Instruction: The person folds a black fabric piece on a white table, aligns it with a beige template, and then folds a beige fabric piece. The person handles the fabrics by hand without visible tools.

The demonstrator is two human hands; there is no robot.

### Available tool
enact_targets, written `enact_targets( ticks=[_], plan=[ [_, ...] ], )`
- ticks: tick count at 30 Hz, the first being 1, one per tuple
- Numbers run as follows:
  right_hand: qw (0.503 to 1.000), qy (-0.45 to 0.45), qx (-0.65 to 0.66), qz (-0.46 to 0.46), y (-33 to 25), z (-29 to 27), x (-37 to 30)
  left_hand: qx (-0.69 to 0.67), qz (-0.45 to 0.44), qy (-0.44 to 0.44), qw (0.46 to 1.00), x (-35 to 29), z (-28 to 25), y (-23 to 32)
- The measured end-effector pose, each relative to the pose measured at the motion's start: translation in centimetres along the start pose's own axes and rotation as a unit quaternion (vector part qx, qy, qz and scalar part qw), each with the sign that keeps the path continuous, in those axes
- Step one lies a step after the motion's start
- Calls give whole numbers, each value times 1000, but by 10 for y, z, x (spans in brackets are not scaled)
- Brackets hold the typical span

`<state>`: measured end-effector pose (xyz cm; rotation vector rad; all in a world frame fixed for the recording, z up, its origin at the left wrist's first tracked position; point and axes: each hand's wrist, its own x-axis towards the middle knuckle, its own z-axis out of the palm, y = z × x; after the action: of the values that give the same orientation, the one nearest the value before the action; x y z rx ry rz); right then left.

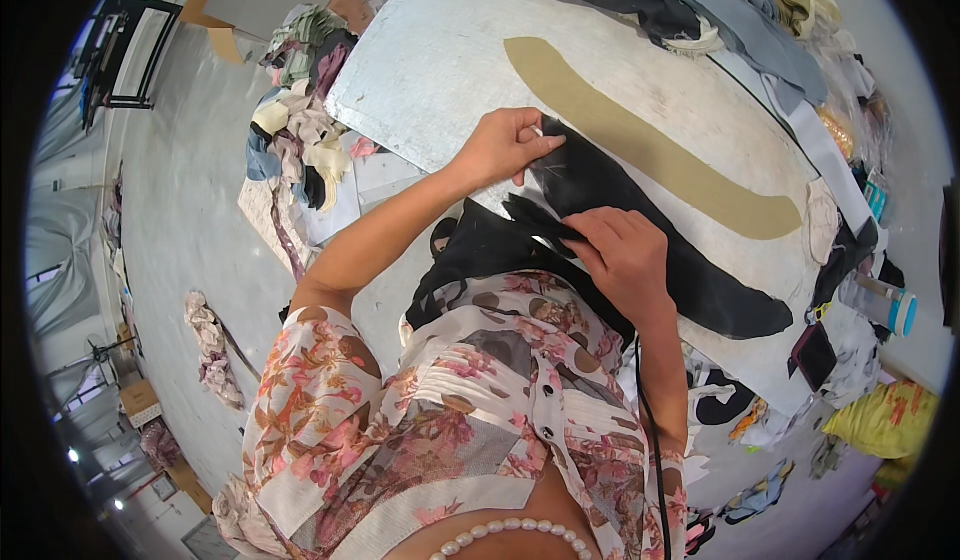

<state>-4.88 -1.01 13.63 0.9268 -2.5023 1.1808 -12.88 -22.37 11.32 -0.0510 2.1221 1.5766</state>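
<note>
A long, curved piece of black cloth lies slantwise on the pale tabletop, at its near edge. My left hand pinches the cloth's far left end between thumb and fingers. My right hand is closed on a loose black flap at the near side, its fingertips pressed together there. Whether this flap is part of the same cloth or a separate piece, I cannot tell. Just beyond the black cloth, a khaki piece of similar curved shape lies flat, touched by neither hand.
Heaped fabrics line the table's far right side. Scraps are piled left of the table. At the right are a phone, a clear bottle with a blue lid and a yellow bag. A black cord hangs by my right arm.
</note>
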Motion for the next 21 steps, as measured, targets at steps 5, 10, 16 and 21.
enact_targets(
  ticks=[5,10,16,21],
  plan=[
    [999,-17,-32,-8,2,7,8,-28,1,-3,1000,-9,-3,-1],
    [999,-21,-39,-5,8,13,4,46,73,10,996,-15,-4,-11],
    [1000,-10,-30,-1,10,15,3,6,97,61,993,-30,0,-13],
    [999,1,-42,-18,11,17,0,17,118,82,989,-38,1,-16]
  ],
)
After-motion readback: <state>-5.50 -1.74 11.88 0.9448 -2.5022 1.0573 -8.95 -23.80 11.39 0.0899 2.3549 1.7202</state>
